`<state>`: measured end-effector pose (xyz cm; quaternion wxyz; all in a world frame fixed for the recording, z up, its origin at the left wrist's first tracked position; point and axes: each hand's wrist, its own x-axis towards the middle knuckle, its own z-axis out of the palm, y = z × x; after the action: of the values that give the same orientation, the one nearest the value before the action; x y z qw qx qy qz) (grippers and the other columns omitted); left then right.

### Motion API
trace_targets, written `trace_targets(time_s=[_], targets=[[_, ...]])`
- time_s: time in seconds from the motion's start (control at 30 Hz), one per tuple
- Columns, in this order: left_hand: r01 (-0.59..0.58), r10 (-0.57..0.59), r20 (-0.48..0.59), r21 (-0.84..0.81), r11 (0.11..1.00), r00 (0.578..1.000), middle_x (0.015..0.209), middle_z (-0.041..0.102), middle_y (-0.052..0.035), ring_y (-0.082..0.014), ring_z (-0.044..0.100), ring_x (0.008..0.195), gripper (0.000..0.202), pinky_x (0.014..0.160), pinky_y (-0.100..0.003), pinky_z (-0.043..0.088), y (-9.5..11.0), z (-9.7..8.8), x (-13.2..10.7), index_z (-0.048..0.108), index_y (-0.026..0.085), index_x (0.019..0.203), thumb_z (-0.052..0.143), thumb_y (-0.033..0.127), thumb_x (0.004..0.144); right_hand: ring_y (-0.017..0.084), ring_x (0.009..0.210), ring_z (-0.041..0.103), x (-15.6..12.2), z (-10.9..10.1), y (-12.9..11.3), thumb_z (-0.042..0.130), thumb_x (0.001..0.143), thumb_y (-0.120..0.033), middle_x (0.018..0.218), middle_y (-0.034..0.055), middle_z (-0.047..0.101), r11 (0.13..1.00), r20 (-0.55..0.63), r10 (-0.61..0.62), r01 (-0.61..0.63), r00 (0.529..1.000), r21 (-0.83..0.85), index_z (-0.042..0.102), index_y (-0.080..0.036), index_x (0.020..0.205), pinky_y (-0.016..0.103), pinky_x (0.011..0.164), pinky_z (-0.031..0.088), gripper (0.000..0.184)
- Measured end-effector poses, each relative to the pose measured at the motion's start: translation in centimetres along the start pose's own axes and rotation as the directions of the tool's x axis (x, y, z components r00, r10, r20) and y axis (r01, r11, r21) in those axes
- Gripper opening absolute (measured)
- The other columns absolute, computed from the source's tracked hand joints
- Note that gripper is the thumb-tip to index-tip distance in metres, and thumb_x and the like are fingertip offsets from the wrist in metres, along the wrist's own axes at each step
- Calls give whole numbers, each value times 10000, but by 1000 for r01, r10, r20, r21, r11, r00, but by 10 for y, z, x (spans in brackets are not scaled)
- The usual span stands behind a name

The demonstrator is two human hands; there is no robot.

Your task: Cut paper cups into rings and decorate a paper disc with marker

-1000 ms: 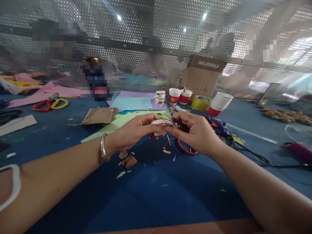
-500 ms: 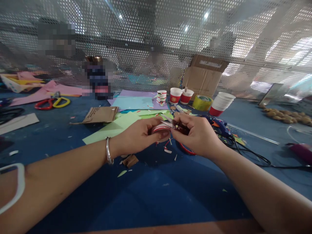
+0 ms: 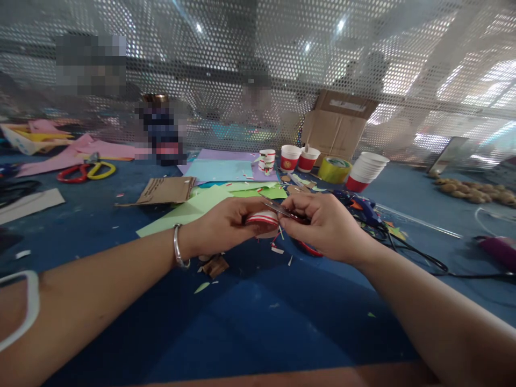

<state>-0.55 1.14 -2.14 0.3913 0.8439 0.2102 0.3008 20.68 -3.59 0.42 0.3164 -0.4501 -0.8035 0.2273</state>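
My left hand (image 3: 223, 223), with a silver bracelet at the wrist, grips a small rounded paper cup piece (image 3: 262, 217), white with red stripes. Fingers hide its left side. In my right hand (image 3: 322, 226) are scissors (image 3: 276, 206), their metal blades pointing left just above the cup piece. A red handle loop shows beneath that hand. Scraps of paper (image 3: 277, 250) lie on the blue table under both hands.
Behind my hands are coloured paper sheets (image 3: 220, 170), paper cups (image 3: 290, 158), a stack of cups (image 3: 366, 171) and yellow tape (image 3: 334, 169). A glue gun (image 3: 365, 208) with a black cable lies right. Red-and-yellow scissors (image 3: 86, 171) and cardboard (image 3: 166, 191) lie left.
The scissor blades, slightly apart before, now look closed together. My left hand has shifted a little left, tilting the cup piece so its stripes show more.
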Motion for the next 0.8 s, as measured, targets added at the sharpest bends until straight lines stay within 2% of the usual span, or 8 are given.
trace_targets(time_s=[0.13,0.27,0.37,0.5,0.67,0.8], targets=[[9,-8,-43,40,999,999,876,706,-15,-181,670,859,114,781,-321,572,2,-2,0,699,248,898,625,334,893,93,598,430,2,-1,3,590,870,-242,704,-31,523,996,-5,-19,20,1000,90,610,-169,779,237,565,337,119],[9,0,-102,88,996,995,861,703,-24,-175,635,825,145,744,-306,540,5,-4,2,717,221,874,646,347,881,110,666,474,3,-3,4,614,896,-297,775,-11,550,981,-69,-24,37,997,189,585,-173,835,241,604,376,141],[43,-43,-179,-3,999,983,862,700,-24,-163,628,788,176,697,-285,529,9,-5,4,724,212,884,672,379,867,121,687,487,1,-4,4,644,896,-439,823,6,571,995,-133,-12,25,991,97,609,-174,906,255,620,377,268],[41,-73,-267,-122,992,961,915,720,1,-164,650,813,134,761,-312,549,11,-4,6,732,262,886,729,381,824,127,684,479,-1,-5,4,588,916,-551,794,6,573,996,-140,-46,35,989,-79,613,-183,933,266,639,368,369],[-4,-12,-320,-48,999,947,891,719,-17,-197,645,813,160,764,-358,537,11,-3,4,733,263,896,735,401,816,102,603,402,-2,-3,4,547,949,-530,675,-34,489,982,-119,-96,74,988,-176,556,-189,851,248,586,332,355],[-41,41,-311,4,999,950,892,714,-23,-195,640,827,139,764,-339,517,10,-3,3,726,240,888,720,368,835,88,565,390,-3,-2,6,549,956,-516,629,-49,456,968,-129,-158,128,979,-215,548,-186,827,232,555,316,354]])
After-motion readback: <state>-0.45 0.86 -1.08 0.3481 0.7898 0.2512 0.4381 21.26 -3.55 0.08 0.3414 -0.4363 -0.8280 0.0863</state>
